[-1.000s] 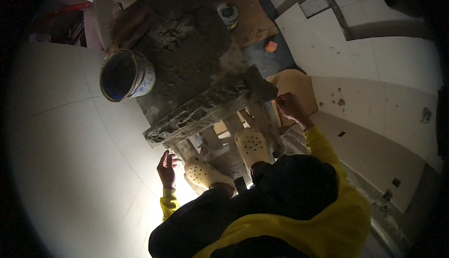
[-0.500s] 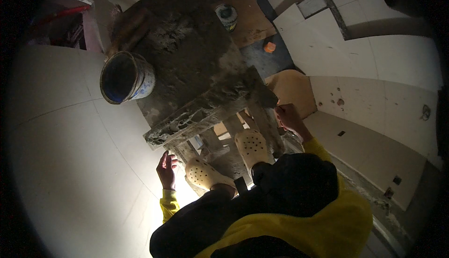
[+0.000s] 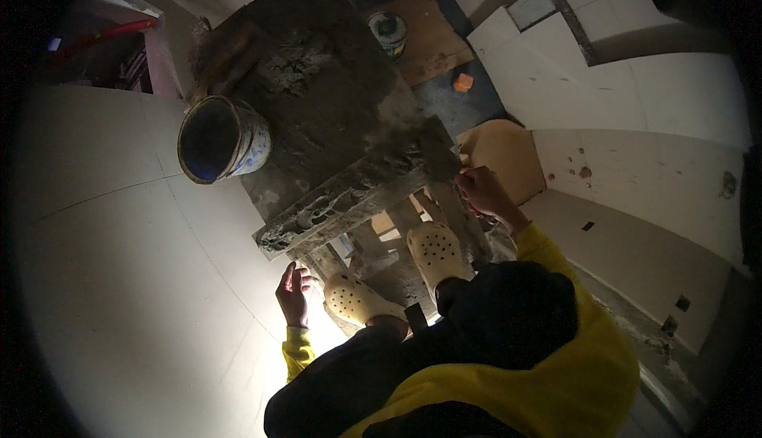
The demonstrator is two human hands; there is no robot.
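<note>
Platform [image 3: 349, 89], dark and crusted with grey, fills the upper middle of the view. Its front plank [image 3: 357, 190] has its long axis slanting from lower left to upper right, the left end nearer the person's body. The platform's sides run away from the body and lean toward the upper left.

The right hand [image 3: 482, 190] is just beside the plank's right end, its fingers curled inward; I cannot tell whether they grip the wood. The left hand [image 3: 294, 291] is near the plank's left end, fingers half bent and pointing away from the body; contact with the frame is too dim to tell.

Between the hands are two cream clogs [image 3: 357, 299], toes toward the plank. A bucket [image 3: 252, 146] sits at the platform's left edge, its mouth facing left. Beyond the right edge, a smaller bucket [image 3: 388, 35] is on a brown sheet [image 3: 432, 45], near an orange piece [image 3: 463, 82].
</note>
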